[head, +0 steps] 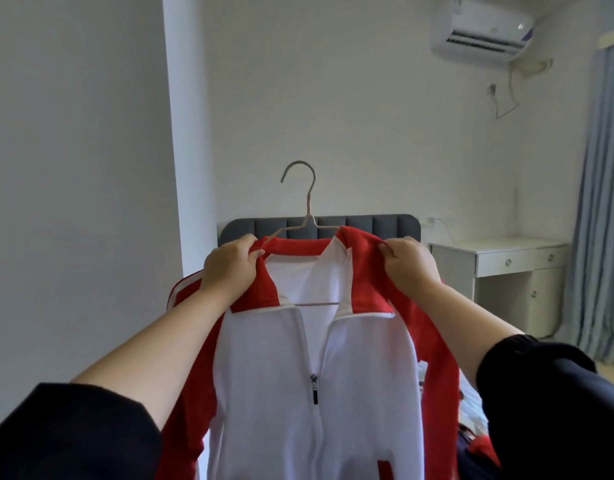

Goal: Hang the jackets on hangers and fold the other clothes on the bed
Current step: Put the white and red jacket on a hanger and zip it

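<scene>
A red and white zip jacket hangs in front of me at chest height, held up in the air. A thin pale hanger sits inside its collar, its hook sticking up and its lower bar visible through the open neck. My left hand grips the red left shoulder of the jacket at the hanger's arm. My right hand pinches the red collar and right shoulder. The zip is closed up to the chest.
A bed with a dark grey padded headboard stands behind the jacket, with more clothes at the lower right. A white desk stands right of the bed. Blue curtains hang at the far right, below a wall air conditioner.
</scene>
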